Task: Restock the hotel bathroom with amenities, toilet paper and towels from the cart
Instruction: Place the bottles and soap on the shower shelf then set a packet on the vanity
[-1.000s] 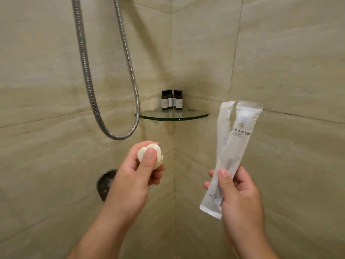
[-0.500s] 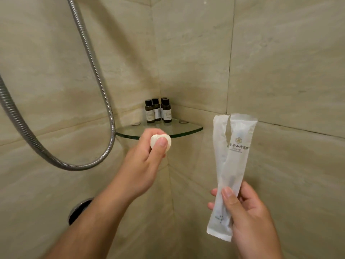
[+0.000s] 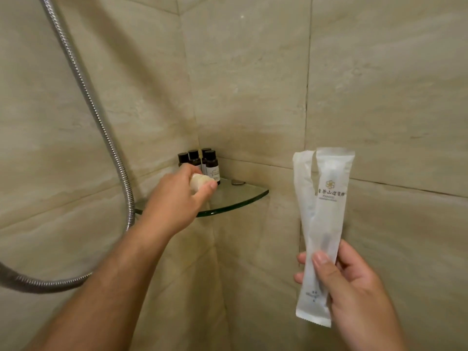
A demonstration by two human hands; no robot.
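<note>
My left hand (image 3: 177, 198) reaches out over the glass corner shelf (image 3: 240, 198) and grips a small round cream soap (image 3: 200, 181) between thumb and fingers, just in front of the bottles. Several small dark amenity bottles (image 3: 211, 164) with black caps stand at the back of the shelf in the wall corner. My right hand (image 3: 354, 282) holds two long white sealed packets (image 3: 321, 224) upright, pinched near their lower ends, to the right of the shelf.
Beige stone tiles line both shower walls. A metal shower hose (image 3: 101, 127) hangs down the left wall and loops along the lower left. A small metal bracket (image 3: 238, 182) fixes the shelf to the right wall.
My left hand has moved forward and up with the soap, from in front of my chest to over the shelf beside the bottles. The right hand kept the packets upright.
</note>
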